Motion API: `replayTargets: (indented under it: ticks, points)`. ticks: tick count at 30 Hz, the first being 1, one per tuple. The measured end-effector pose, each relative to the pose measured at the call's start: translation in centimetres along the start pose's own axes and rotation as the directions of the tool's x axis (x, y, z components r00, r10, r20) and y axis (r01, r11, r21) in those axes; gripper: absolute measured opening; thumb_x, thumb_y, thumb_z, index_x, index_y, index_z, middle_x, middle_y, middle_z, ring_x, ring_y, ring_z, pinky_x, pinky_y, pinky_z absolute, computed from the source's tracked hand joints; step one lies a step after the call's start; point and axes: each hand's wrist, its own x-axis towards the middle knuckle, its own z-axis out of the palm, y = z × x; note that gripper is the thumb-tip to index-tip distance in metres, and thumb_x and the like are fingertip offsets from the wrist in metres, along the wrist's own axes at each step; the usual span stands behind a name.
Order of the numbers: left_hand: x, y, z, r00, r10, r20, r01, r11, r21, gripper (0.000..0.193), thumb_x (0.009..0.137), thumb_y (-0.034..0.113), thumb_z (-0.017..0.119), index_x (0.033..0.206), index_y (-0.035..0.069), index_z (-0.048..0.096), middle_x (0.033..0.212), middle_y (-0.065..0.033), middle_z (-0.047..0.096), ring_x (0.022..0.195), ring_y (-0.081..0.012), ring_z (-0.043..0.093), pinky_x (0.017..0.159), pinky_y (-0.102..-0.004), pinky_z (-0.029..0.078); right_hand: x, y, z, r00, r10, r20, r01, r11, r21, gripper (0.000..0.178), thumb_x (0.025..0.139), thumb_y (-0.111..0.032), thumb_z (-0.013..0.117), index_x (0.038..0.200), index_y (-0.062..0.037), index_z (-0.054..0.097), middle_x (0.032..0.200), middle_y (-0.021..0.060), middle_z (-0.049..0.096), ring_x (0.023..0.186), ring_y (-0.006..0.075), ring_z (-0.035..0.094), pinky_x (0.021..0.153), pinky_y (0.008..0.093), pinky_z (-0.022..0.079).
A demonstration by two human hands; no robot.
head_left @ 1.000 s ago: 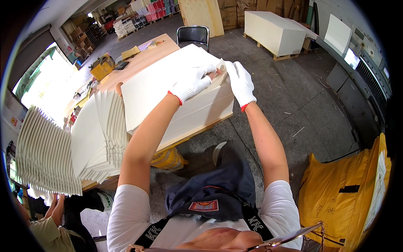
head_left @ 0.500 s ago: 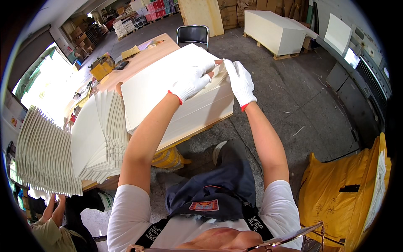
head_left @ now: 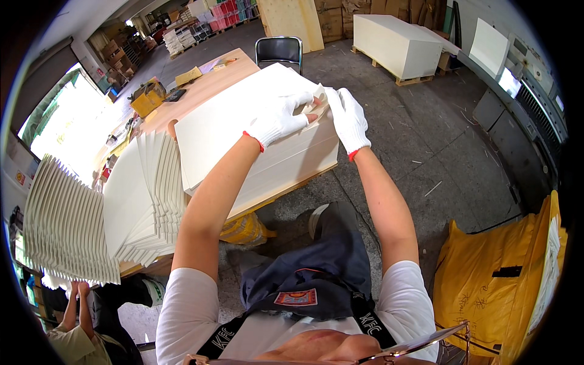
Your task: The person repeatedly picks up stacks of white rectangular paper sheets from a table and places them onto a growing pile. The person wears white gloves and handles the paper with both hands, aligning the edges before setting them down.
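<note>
Finding paper stack [head_left: 228, 109] at upper centre of frame. Left hand [head_left: 281, 120] on its top, thumb and fingertips apart; right hand [head_left: 348, 120] at its right corner, fingers together, pinching or not I can't tell.

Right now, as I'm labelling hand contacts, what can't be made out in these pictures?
In the head view:
Left hand: palm hidden by its own back.
Right hand: inner side turned away, grip unclear.
Sheet stack: sheet count at the curled corner, too fine and partly behind the hands.
Doorway: scene beyond washed out by glare.
Co-worker: upper body partly cut off by the dark rim.
</note>
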Motion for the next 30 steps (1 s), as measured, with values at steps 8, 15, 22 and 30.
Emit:
replayTargets:
  ticks: [8, 15, 22, 30]
  points:
    - [-0.1, 0.5, -0.4, 0.999, -0.032, 0.029, 0.033, 0.999, -0.035, 0.040, 0.089, 0.030, 0.072, 0.128, 0.021, 0.067, 0.110, -0.0067, 0.073, 0.096, -0.0184, 0.068, 0.090, -0.0325, 0.052, 0.0, 0.1, 0.2, 1.000, 0.006, -0.011, -0.005, 1.000, 0.015, 0.054, 0.102, -0.059, 0.045, 0.092, -0.0077, 0.059, 0.084, 0.0173, 0.065, 0.085, 0.0403, 0.064, 0.074, 0.0479, 0.046]
    - [-0.5, 0.9, -0.6, 0.999, 0.032, 0.001, -0.032, 0.999, 0.023, 0.031, 0.099, 0.023, 0.054, 0.128, 0.021, 0.067, 0.106, -0.0151, 0.071, 0.095, -0.0236, 0.068, 0.088, -0.0367, 0.052, -0.2, -0.5, -0.2, 0.999, 0.032, -0.022, -0.030, 0.997, 0.076, 0.056, 0.101, -0.059, 0.048, 0.088, -0.0056, 0.059, 0.081, 0.0158, 0.064, 0.080, 0.0363, 0.063, 0.073, 0.0449, 0.045]
    - [0.0, -0.7, -0.1, 0.989, 0.141, -0.034, -0.139, 0.989, 0.052, 0.026, 0.100, 0.023, 0.054, 0.122, 0.018, 0.067, 0.107, -0.0160, 0.071, 0.098, -0.0290, 0.068, 0.089, -0.0387, 0.052, -0.1, -0.1, 0.2, 0.999, 0.046, -0.020, -0.043, 0.993, 0.111, 0.052, 0.101, -0.054, 0.052, 0.087, -0.0051, 0.059, 0.077, 0.0134, 0.061, 0.073, 0.0318, 0.060, 0.072, 0.0411, 0.045]
    - [-0.7, 0.4, -0.3, 0.995, 0.102, -0.018, -0.100, 0.993, 0.061, 0.036, 0.089, 0.024, 0.072, 0.124, 0.020, 0.067, 0.108, -0.0114, 0.073, 0.096, -0.0257, 0.070, 0.089, -0.0364, 0.054, 0.3, -0.5, -1.3, 0.984, 0.106, 0.144, -0.124, 0.984, 0.125, 0.054, 0.100, -0.058, 0.047, 0.090, -0.0068, 0.062, 0.078, 0.0143, 0.066, 0.077, 0.0341, 0.064, 0.075, 0.0423, 0.047]
